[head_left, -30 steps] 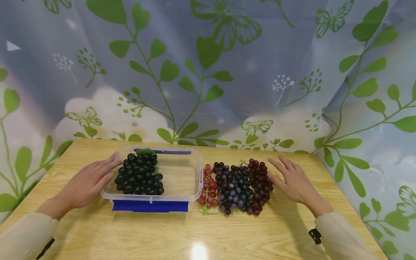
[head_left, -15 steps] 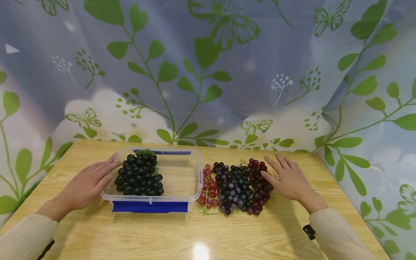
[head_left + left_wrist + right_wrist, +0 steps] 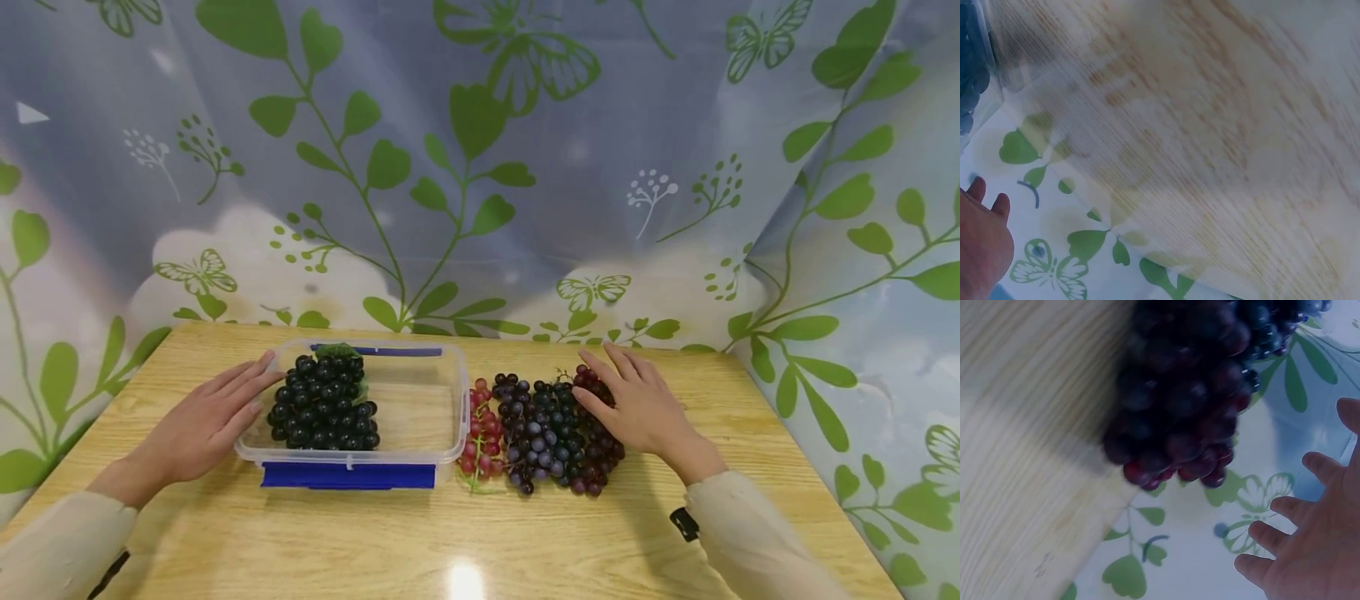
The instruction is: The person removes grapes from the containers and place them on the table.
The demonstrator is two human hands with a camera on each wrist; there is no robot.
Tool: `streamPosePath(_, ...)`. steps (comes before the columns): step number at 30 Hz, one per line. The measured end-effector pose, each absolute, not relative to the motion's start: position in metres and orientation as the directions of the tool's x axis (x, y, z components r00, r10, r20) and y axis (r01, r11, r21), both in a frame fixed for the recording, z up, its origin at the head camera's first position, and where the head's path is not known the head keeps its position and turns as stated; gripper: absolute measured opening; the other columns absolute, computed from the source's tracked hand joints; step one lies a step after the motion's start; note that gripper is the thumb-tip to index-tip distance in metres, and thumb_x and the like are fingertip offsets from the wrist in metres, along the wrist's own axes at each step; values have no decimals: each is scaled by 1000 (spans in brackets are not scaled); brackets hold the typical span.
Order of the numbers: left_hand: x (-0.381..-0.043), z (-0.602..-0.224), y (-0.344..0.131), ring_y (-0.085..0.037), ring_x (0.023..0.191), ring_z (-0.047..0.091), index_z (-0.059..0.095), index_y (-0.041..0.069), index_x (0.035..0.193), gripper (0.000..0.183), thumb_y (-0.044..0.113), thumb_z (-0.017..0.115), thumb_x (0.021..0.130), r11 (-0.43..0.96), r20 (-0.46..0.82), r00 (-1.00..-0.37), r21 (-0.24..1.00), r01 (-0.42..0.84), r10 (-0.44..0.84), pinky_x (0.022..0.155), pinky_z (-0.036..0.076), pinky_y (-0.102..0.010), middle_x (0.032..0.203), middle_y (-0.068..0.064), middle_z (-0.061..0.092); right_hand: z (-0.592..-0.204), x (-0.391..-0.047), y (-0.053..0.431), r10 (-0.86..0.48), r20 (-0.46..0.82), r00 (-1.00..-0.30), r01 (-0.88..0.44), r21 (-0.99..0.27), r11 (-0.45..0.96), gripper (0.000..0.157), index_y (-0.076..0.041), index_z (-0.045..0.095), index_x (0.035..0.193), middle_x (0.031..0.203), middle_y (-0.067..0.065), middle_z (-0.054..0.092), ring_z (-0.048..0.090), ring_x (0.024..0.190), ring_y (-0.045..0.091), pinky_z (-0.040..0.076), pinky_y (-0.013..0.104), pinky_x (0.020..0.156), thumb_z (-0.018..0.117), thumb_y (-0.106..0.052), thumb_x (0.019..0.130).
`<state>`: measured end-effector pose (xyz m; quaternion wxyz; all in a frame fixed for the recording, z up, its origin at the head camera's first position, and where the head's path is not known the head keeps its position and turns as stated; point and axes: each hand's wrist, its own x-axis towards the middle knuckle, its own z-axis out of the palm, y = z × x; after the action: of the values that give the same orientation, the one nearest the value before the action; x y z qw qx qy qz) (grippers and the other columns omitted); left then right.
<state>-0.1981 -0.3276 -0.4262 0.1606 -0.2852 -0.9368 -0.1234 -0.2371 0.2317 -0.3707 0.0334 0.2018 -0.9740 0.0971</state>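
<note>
A clear plastic container (image 3: 420, 457) with blue latches stands at the left, a bunch of black grapes (image 3: 322, 408) inside its left half. Straight fingers of my left hand (image 3: 202, 421) lie at the container's left rim. Right of the container are a pinkish-red bunch (image 3: 480, 433), a bluish-purple bunch (image 3: 534, 442), a dark green-black bunch (image 3: 566, 425) and a dark red bunch of grapes (image 3: 592, 475). My right hand (image 3: 641, 404) hovers over the dark red bunch, fingers spread and partly covering it. In the right wrist view, a gap separates the fingers from the dark red grapes (image 3: 1179, 406).
Everything stands on a light wooden table (image 3: 360, 542). A curtain (image 3: 585, 208) printed with leaves and butterflies hangs behind the table's far edge and along its right side. The blue front latch flap (image 3: 347, 476) sticks out from the container.
My right hand has moved left, from beside the dark red grapes to above them. The left hand stays at the container's rim, and the grapes lie where they were.
</note>
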Motion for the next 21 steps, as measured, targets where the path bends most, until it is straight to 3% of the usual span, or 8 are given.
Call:
streamPosePath(6,-200,-427,-329,-27,141,21,41,9,146,48,15,49,99,796,386,-763,108,596,519,114,5,-27,155,-11,25,-365,-238,213,-401,106,-910,-414,-200,888,69,-22,26,153,156,18,15,15,138,43,12,61,108,34,-61,97)
streamPosePath(16,-199,-424,-327,-36,134,33,42,9,146,49,14,52,98,801,383,-771,118,587,509,114,8,-25,153,-12,30,-354,-242,180,-452,115,-885,-466,-208,860,65,-23,27,153,157,15,12,17,138,43,16,62,107,37,-56,98)
streamPosePath(21,-199,-425,-327,-34,134,33,42,9,145,49,13,52,97,800,383,-772,123,587,508,113,8,-24,153,-12,30,-348,-241,161,-488,122,-864,-503,-201,841,64,-24,26,153,157,14,13,18,139,41,17,59,109,39,-55,98)
